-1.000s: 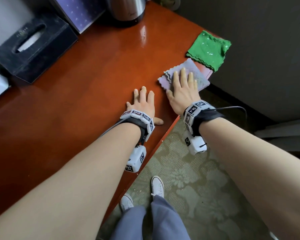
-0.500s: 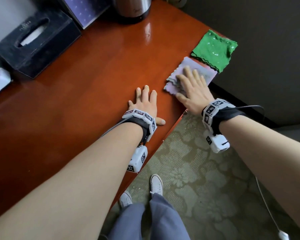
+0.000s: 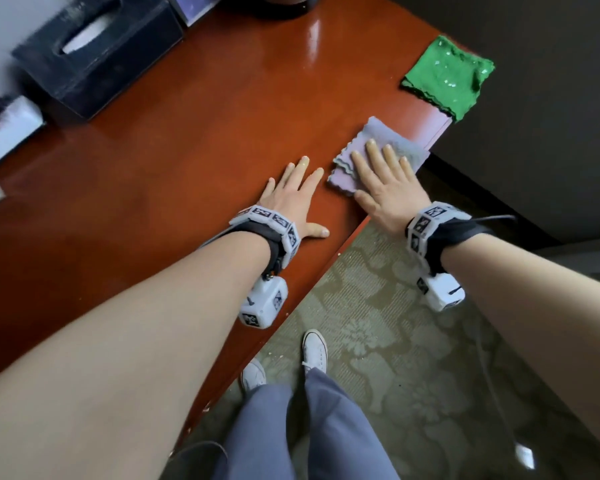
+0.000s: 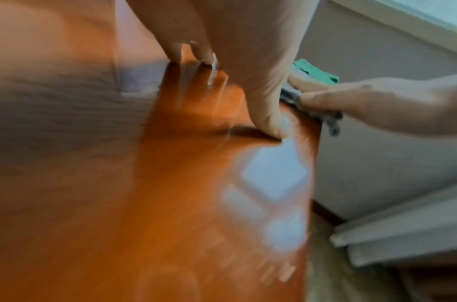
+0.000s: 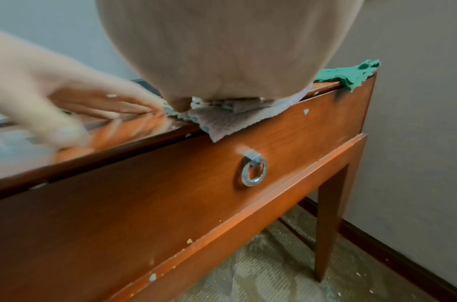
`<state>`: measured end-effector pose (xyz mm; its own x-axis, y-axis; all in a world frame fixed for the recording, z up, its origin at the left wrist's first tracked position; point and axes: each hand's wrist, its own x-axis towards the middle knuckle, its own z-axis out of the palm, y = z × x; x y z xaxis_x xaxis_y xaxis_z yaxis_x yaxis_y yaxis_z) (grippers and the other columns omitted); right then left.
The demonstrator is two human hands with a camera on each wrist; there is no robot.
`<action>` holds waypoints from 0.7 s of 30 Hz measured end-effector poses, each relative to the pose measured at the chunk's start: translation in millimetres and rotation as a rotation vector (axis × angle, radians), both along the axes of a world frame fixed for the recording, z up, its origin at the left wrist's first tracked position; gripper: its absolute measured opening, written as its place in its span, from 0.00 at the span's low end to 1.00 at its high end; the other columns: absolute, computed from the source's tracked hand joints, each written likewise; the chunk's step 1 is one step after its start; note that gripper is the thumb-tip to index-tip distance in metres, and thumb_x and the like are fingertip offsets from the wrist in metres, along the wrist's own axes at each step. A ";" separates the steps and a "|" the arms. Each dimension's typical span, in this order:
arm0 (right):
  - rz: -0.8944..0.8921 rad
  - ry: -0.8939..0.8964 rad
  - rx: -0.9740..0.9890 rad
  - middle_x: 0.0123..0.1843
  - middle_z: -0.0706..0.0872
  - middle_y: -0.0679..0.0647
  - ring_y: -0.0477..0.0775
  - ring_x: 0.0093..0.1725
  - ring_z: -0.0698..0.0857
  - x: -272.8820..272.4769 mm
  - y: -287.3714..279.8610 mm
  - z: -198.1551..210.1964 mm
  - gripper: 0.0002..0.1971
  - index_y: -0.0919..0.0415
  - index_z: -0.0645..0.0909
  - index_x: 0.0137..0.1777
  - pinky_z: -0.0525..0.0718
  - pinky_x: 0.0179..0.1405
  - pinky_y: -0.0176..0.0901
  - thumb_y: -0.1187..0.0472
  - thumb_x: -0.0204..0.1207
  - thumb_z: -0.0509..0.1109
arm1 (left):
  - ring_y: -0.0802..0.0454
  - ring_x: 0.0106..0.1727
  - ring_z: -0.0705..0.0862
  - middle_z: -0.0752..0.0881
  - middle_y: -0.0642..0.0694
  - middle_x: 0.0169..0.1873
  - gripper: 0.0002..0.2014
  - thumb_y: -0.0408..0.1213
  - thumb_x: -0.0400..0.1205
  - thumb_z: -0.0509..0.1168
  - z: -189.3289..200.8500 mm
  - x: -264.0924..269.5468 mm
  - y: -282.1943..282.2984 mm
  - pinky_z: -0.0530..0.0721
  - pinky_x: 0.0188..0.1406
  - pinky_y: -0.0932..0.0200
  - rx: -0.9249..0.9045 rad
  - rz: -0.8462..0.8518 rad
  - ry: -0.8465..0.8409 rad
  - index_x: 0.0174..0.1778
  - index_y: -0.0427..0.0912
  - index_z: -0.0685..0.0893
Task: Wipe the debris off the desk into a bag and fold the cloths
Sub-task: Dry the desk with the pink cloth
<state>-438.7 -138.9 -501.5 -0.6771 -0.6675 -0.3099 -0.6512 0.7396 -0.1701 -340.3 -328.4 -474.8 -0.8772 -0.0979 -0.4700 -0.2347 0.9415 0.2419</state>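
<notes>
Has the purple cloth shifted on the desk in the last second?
Yes. Under the right hand, the purple cloth has slid away from the green cloth, toward the person; bare desk now shows between them.

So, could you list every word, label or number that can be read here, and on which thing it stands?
No text can be read.
Wrist bands: black-and-white square code markers only, no letters.
Black tissue box: any print is too blurred.
Purple cloth and green cloth: no label shows.
</notes>
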 end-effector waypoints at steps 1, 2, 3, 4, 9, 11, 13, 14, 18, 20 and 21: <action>-0.026 -0.009 -0.009 0.86 0.36 0.55 0.62 0.85 0.38 -1.6 0.6 0.4 0.32 0.49 0.38 0.86 0.43 0.83 0.62 0.44 0.86 0.45 | 0.48 0.88 0.42 0.38 0.51 0.87 0.54 0.61 0.74 0.73 1.3 15.4 -9.9 0.50 0.86 0.40 -0.023 -0.031 -0.016 0.88 0.55 0.46; -0.070 -0.012 -0.024 0.87 0.36 0.55 0.63 0.85 0.38 0.3 -2.0 -0.6 0.32 0.49 0.38 0.86 0.43 0.83 0.63 0.44 0.86 0.46 | 0.48 0.88 0.41 0.38 0.52 0.87 0.53 0.62 0.75 0.72 2.8 31.9 -21.3 0.51 0.85 0.38 -0.049 -0.047 -0.033 0.87 0.57 0.44; -0.124 -0.012 -0.037 0.86 0.37 0.56 0.64 0.85 0.39 6.1 -8.4 -1.2 0.32 0.50 0.39 0.86 0.43 0.83 0.64 0.44 0.86 0.46 | 0.48 0.88 0.41 0.37 0.53 0.87 0.52 0.62 0.75 0.71 4.1 48.9 -33.4 0.51 0.85 0.37 -0.071 -0.045 -0.046 0.87 0.59 0.43; -0.177 -0.021 -0.047 0.86 0.37 0.58 0.65 0.85 0.38 15.4 -17.8 -1.8 0.33 0.51 0.39 0.86 0.42 0.82 0.65 0.43 0.85 0.46 | 0.48 0.88 0.40 0.36 0.53 0.87 0.52 0.63 0.76 0.70 5.6 65.8 -45.9 0.52 0.85 0.35 -0.084 -0.023 -0.056 0.87 0.61 0.42; -0.034 -0.033 -0.058 0.86 0.38 0.61 0.67 0.84 0.39 113.5 -56.6 -0.2 0.36 0.55 0.40 0.86 0.39 0.82 0.65 0.39 0.83 0.45 | 0.47 0.87 0.37 0.33 0.54 0.86 0.51 0.67 0.76 0.67 0.7 129.3 -83.0 0.48 0.84 0.32 -0.108 0.194 -0.089 0.85 0.65 0.38; 0.133 -0.024 -0.060 0.86 0.40 0.61 0.67 0.85 0.40 151.7 -61.2 -0.1 0.37 0.56 0.42 0.86 0.40 0.82 0.65 0.38 0.82 0.47 | 0.46 0.87 0.36 0.32 0.54 0.85 0.50 0.65 0.78 0.66 -3.3 135.3 -79.2 0.47 0.84 0.32 -0.097 0.244 -0.081 0.85 0.66 0.37; 0.222 -0.026 -0.063 0.87 0.42 0.60 0.66 0.85 0.42 161.9 -58.1 -1.1 0.36 0.55 0.42 0.86 0.41 0.83 0.63 0.39 0.83 0.46 | 0.46 0.87 0.35 0.31 0.55 0.85 0.49 0.61 0.79 0.67 -5.4 133.9 -72.9 0.46 0.83 0.30 -0.076 0.280 -0.076 0.85 0.66 0.37; 0.256 -0.032 -0.064 0.87 0.42 0.58 0.65 0.85 0.42 156.1 -55.2 -1.1 0.35 0.53 0.42 0.86 0.41 0.83 0.62 0.39 0.84 0.45 | 0.46 0.87 0.35 0.32 0.54 0.85 0.49 0.60 0.80 0.67 -5.3 132.9 -71.0 0.45 0.83 0.30 -0.065 0.293 -0.078 0.85 0.65 0.37; 0.168 -0.026 -0.073 0.87 0.40 0.54 0.63 0.85 0.41 111.9 -42.7 -2.8 0.32 0.48 0.42 0.86 0.41 0.83 0.63 0.41 0.86 0.45 | 0.45 0.87 0.35 0.32 0.53 0.86 0.48 0.56 0.81 0.68 -2.3 133.3 -66.2 0.45 0.83 0.29 -0.030 0.329 -0.093 0.85 0.63 0.38; -0.021 -0.009 -0.071 0.87 0.39 0.55 0.64 0.85 0.40 89.2 -38.3 -2.5 0.31 0.48 0.42 0.86 0.40 0.82 0.63 0.42 0.86 0.45 | 0.45 0.87 0.35 0.32 0.52 0.86 0.46 0.55 0.83 0.66 -2.7 137.2 -61.2 0.44 0.83 0.29 -0.016 0.353 -0.082 0.86 0.62 0.39; -0.092 -0.005 -0.065 0.87 0.39 0.56 0.65 0.85 0.40 79.8 -36.2 -1.7 0.31 0.49 0.42 0.86 0.40 0.82 0.63 0.42 0.86 0.45 | 0.45 0.87 0.35 0.32 0.51 0.86 0.45 0.54 0.84 0.65 -3.0 140.4 -57.7 0.44 0.83 0.30 -0.015 0.365 -0.070 0.86 0.62 0.39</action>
